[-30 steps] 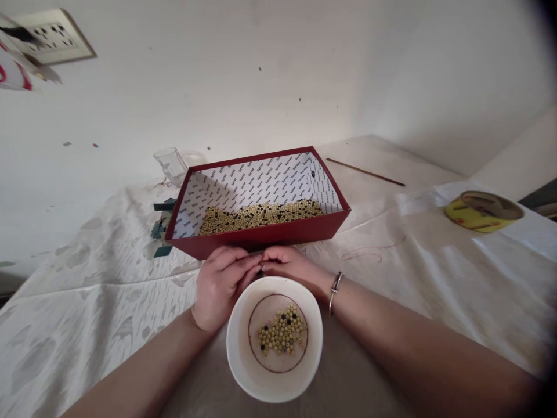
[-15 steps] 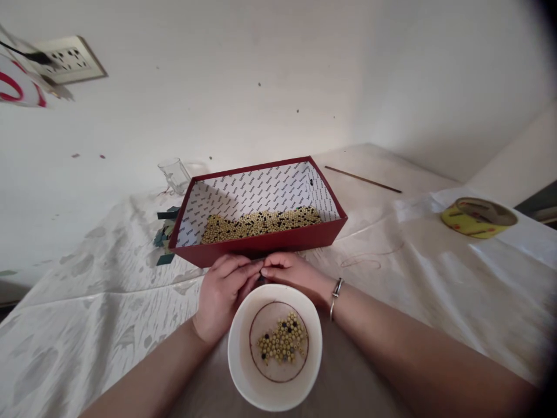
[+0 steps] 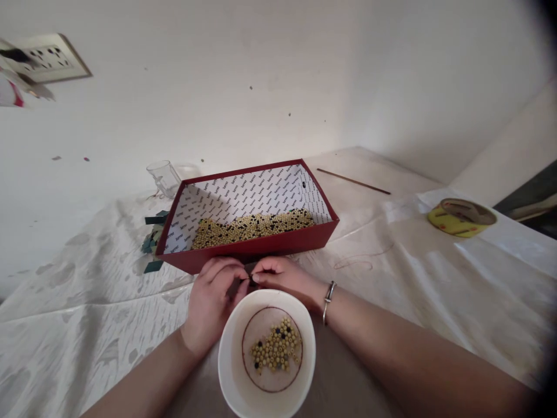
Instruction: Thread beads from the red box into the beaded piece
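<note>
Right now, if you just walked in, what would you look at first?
Probably the big red box in the middle of the table, with a heap of beads along its near wall. Just in front, the left hand and right hand touch fingertips by the far rim of a white bowl holding more beads.

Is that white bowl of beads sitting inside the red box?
No, the white bowl stands on the tablecloth outside the red box, on the side nearer the person.

Glass (image 3: 163, 176) far L, tape roll (image 3: 461, 216) R, maybe stick (image 3: 353, 181).
</note>
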{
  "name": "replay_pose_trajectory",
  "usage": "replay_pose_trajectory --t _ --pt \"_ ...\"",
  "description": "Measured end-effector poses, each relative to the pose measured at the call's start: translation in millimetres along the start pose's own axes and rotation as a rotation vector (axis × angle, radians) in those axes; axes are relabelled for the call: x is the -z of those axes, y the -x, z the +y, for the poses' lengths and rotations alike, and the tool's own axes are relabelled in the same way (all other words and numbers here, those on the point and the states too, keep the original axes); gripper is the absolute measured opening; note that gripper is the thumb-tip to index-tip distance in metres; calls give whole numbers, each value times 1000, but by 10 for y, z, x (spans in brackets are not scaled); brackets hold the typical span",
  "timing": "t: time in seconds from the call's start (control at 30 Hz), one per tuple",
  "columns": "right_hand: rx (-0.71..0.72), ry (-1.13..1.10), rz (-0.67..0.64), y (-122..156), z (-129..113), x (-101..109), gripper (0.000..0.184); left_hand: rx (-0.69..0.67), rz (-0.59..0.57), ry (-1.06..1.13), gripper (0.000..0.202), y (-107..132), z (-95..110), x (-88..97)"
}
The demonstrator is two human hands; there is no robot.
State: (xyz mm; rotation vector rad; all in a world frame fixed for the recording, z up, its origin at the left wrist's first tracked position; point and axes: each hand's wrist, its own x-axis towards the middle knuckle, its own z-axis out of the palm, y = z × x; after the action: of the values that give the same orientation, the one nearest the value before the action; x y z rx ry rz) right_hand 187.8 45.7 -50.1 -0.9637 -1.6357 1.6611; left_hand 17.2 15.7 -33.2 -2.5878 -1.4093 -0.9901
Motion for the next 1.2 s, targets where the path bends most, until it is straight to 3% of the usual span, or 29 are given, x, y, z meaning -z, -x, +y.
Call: replay_pose_trajectory --t 0.27,0.57,0.8,1.0,1.2 --pt "12 -45 -5 -8 43 -4 13 6 25 -36 3 5 -24 -1" --pt "24 32 -19 24 -18 11 14 -87 -38 -11 6 1 31 -8" --pt "-33 -5 -2 30 21 1 17 -28 34 -67 3 19 -10 -7" --pt "-3 33 -28 19 8 15 16 -79 -10 8 5 26 39 -26" --pt "-14 31 1 25 6 14 15 -41 45 -28 3 32 10 -9"
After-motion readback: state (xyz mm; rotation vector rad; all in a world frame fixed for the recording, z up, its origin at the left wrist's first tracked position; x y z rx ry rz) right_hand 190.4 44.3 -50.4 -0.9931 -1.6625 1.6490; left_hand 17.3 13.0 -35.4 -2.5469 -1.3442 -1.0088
